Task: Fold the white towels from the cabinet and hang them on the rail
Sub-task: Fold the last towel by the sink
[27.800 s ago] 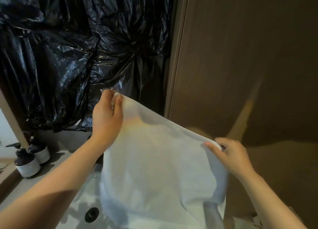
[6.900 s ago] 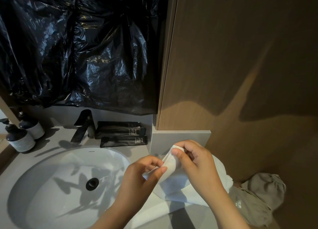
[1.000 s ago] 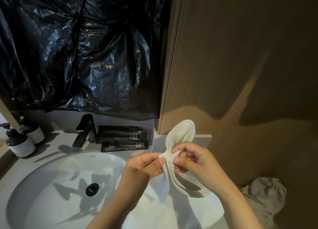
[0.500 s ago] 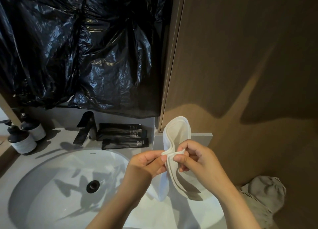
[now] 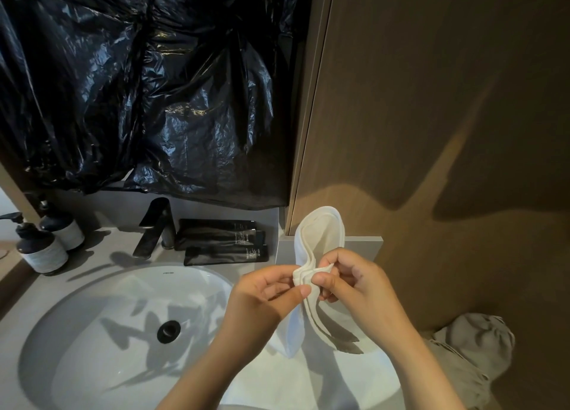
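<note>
— A dim bathroom: a grey countertop runs round a white sink. What's nearest?

— Both hands, close together over the sink's right rim. The left hand pinches the white towel between thumb and forefinger. The right hand pinches the same gathered edges from the other side, its other fingers curled.

— And what has changed?

— Half a minute back the towel was spread wide between the hands. Seven seconds ago it was a bunch held low by the rim. Now it is a narrow band of stacked layers: a loop stands up above the pinch, and the rest trails down under the wrists. Over the last second it has barely shifted.

— Meaning?

— I'd judge that the folding is near its end and the edges are being evened. Hanging is not yet begun, and no rail shows.

— Beyond the hands?

— A grey cloth lies to the right. Further off, black tubes lie beside the faucet, and two pump bottles stand at far left. Black plastic sheeting hangs behind, next to a wooden panel.
</note>
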A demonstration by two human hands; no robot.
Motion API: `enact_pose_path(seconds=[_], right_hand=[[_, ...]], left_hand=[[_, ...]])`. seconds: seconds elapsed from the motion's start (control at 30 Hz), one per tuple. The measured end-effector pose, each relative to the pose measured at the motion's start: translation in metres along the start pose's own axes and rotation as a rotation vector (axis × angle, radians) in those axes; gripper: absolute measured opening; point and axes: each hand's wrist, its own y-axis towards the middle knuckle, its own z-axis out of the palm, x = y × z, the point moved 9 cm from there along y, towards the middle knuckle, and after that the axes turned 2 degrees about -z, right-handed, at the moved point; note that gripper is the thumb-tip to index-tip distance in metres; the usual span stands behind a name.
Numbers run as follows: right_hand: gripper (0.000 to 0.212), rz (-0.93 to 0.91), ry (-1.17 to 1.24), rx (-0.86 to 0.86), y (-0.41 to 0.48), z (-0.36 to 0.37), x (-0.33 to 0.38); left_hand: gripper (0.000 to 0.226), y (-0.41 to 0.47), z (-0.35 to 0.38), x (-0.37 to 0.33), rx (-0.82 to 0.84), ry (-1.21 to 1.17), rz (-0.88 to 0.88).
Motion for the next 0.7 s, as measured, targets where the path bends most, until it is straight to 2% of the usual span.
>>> enact_pose_path(seconds=[0.23, 0.4, 0.6, 0.7], right_hand=[[0.01, -0.025, -0.15, 0.087, 0.005, -0.005, 0.004], [0.034, -0.043, -0.514, 0.18, 0.013, -0.026, 0.009], [0.038, -0.076, -0.817, 0.263, 0.032, -0.055, 0.015], [0.038, -0.031, -0.893, 0.275, 0.036, -0.066, 0.011]], left_hand=[[0.02, -0.004, -0.003, -0.01, -0.104, 0.139, 0.133], [0.022, -0.002, -0.008, -0.018, -0.066, 0.189, 0.164], [0.021, 0.007, -0.024, -0.042, -0.075, 0.262, 0.243], [0.023, 0.011, -0.031, -0.055, -0.094, 0.284, 0.299]])
